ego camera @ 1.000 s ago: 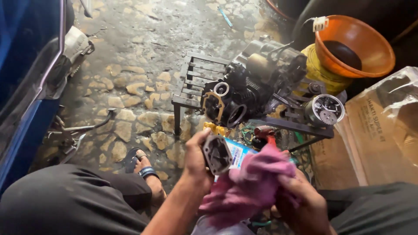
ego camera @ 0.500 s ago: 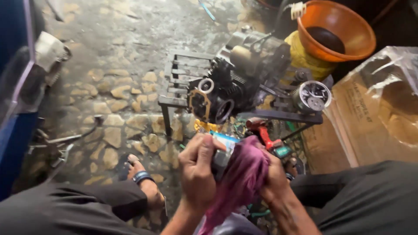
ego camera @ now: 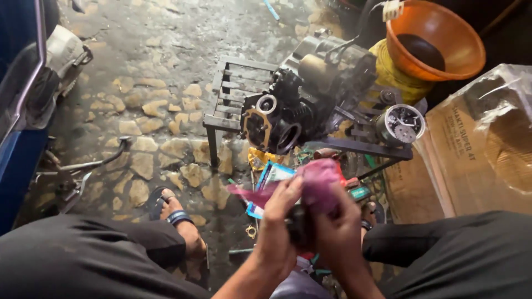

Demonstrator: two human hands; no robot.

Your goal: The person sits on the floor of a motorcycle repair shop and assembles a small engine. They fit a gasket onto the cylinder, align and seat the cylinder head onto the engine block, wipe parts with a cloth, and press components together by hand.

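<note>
Both hands meet low in the centre of my view, pressed together around a small dark metal part. I see the left hand curled shut over the part's near side, its fingers bent toward the right hand, which is also closed, gripping a magenta rag bunched over the top of the part. A tail of the rag hangs out to the left of the fingers. Most of the part is hidden by the hands and cloth, so I cannot tell its shape.

Just beyond the hands, on the wet stone floor, lies a blue and white packet among small scattered tools. Behind that stands a low metal stand carrying a black motorcycle engine, its open bore facing me. A round silver engine piece sits on the stand's right end. Farther back right, an orange plastic funnel rests on a yellow container. A cardboard box under clear plastic stands at right. My left foot in a sandal rests on the floor, and a blue vehicle body fills the left edge.
</note>
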